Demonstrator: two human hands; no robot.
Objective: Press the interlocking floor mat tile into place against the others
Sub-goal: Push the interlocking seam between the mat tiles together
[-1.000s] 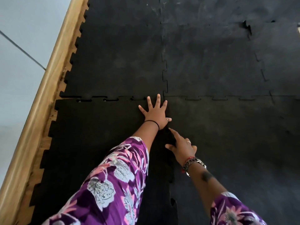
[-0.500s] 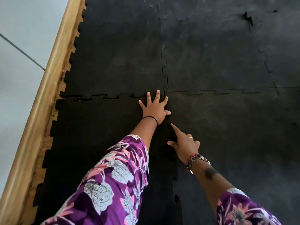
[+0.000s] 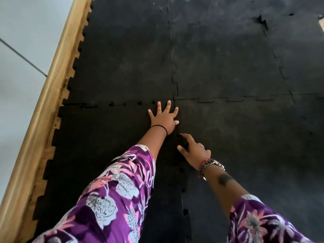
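Note:
A black interlocking mat tile (image 3: 98,146) lies at the near left, its toothed edges meeting the tile beyond it (image 3: 126,64) and the tile to its right (image 3: 245,134). My left hand (image 3: 164,115) lies flat with fingers spread on the tile's far right corner. My right hand (image 3: 193,150) rests lower on the seam between the near tiles, forefinger stretched out onto the teeth, other fingers curled. Small gaps show along the far seam at the left (image 3: 112,104). Neither hand holds anything.
A wooden border (image 3: 50,88) runs along the mat's left side, with a pale wall (image 3: 22,41) beyond it. More black tiles (image 3: 228,41) cover the floor ahead and to the right; one seam is lifted at the far right (image 3: 262,21).
The far seam at the left has closed from long slots to small holes. Both hands have stayed on the corner and the side seam, and the view has shifted slightly.

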